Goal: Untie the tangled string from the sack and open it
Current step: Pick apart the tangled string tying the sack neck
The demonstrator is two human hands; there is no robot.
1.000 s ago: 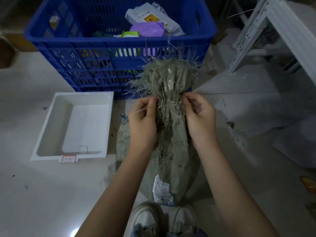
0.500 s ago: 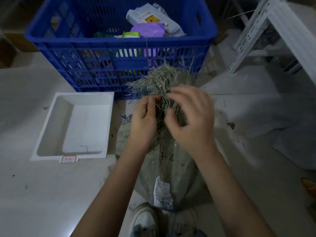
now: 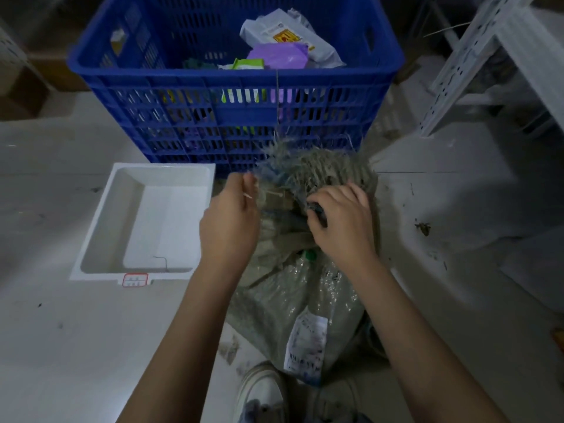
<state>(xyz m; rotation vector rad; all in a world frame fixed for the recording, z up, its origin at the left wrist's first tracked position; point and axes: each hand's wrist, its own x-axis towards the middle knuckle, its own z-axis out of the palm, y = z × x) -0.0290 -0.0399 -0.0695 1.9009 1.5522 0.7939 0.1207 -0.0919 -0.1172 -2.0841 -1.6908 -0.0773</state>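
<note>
On grey floor (image 3: 61, 346), sack (image 3: 305, 288) before blue crate (image 3: 232, 87), beside white tray (image 3: 143, 221)

No text is legible. The white paper label (image 3: 306, 346) on the grey-green woven sack (image 3: 308, 288) bears blurred print and a barcode; the red-bordered tag (image 3: 135, 279) on the white plastic tray (image 3: 100, 236) is unreadable.

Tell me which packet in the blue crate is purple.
The purple packet lies in the middle of the crate, between the small green packet and the white packet.
</note>
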